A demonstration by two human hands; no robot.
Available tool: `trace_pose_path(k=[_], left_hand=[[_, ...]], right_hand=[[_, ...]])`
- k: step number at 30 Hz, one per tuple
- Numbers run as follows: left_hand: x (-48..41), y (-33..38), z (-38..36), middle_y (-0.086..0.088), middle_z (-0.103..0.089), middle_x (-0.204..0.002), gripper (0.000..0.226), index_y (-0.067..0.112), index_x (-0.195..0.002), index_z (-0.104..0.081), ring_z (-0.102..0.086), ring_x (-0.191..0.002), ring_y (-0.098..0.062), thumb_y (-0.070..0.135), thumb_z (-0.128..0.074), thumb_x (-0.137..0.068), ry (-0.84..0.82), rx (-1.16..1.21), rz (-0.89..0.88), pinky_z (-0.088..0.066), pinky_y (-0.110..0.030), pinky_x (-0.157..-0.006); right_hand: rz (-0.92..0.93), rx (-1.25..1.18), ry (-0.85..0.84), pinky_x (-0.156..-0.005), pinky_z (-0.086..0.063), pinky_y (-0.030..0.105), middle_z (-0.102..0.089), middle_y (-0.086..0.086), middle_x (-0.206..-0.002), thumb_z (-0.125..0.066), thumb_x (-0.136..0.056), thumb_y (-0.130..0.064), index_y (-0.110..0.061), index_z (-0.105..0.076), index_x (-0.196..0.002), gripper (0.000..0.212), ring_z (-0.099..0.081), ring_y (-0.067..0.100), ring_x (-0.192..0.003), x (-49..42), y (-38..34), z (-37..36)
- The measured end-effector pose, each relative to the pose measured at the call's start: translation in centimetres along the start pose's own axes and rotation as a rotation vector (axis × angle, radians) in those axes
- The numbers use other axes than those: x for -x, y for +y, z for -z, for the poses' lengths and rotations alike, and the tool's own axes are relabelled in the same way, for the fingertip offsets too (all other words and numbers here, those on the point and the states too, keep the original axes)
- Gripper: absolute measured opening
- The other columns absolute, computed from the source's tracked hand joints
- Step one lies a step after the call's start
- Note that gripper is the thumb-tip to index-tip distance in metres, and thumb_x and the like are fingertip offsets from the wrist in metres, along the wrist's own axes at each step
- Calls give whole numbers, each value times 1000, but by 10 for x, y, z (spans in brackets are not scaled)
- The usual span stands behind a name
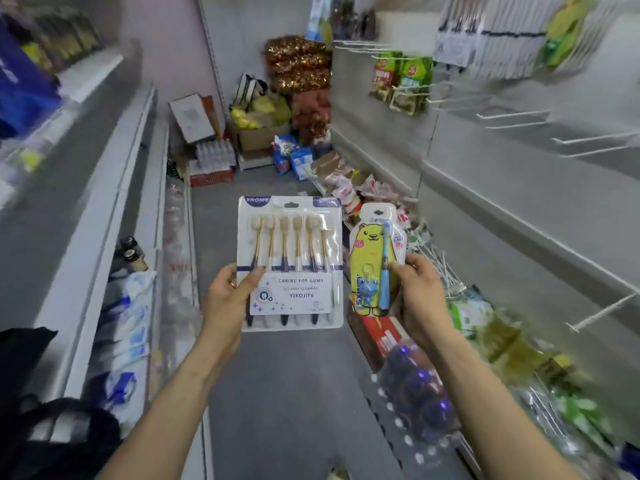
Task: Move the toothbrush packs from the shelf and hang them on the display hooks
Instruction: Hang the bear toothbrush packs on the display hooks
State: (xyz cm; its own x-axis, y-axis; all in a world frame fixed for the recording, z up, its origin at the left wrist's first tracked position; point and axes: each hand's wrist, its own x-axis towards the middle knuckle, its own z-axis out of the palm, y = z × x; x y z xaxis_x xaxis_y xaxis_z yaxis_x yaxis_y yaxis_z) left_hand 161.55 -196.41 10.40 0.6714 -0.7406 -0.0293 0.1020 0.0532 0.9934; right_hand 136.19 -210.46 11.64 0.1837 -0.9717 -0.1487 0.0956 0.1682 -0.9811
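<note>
1. Six-brush pack was upright out over the grey floor, mid-aisle, card front facing the wearer
2. Left hand gripped its lower left edge: thumb across the front, fingers behind the card
3. Yellow bear pack with one blue brush was just right of it, also upright; couldn't tell if the edges touched
4. Right hand pinched that pack's lower right side, thumb on the front
5. Bare white hooks stuck out of the right-hand panel, well apart from both packs
6. Hanging white packs filled the top right hooks, green packets hung further along; all blurred
7. Left shelf ran alongside, stock blurred
8. Cardboard box and bags were piled at the aisle end
</note>
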Motion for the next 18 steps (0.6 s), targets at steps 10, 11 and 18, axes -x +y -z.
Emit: trace_pose_path(k=[10, 11, 18], left_hand=[[-213, 42, -63, -12, -80, -107, 28, 6, -120, -65, -78, -95, -30, 21, -73, -98, -65, 5, -47, -63, -46, -85], [-233, 47, -69, -12, -80, -105, 27, 6, -119, -65, -78, -96, -32, 20, -73, -98, -77, 11, -48, -63, -46, -84], [-384, 60, -123, -12, -80, -105, 26, 10, -119, -66, -77, -98, -36, 21, -74, -97, -228, 26, -74, -63, -53, -87]], right_hand=[[61, -25, 49, -34, -46, 25, -73, 22, -95, -53, -106, -5, -2, -59, -119, 15, -70, 19, -52, -179, -75, -62], [79, -16, 56, -35, -46, 25, -76, 20, -96, -55, -106, -8, -5, -61, -120, 15, -72, 22, -55, -195, -79, -66], [122, -49, 229, -55, -59, 30, -78, 11, -106, -56, -106, -10, -10, -64, -120, 16, -78, 22, -81, -300, -103, -98]])
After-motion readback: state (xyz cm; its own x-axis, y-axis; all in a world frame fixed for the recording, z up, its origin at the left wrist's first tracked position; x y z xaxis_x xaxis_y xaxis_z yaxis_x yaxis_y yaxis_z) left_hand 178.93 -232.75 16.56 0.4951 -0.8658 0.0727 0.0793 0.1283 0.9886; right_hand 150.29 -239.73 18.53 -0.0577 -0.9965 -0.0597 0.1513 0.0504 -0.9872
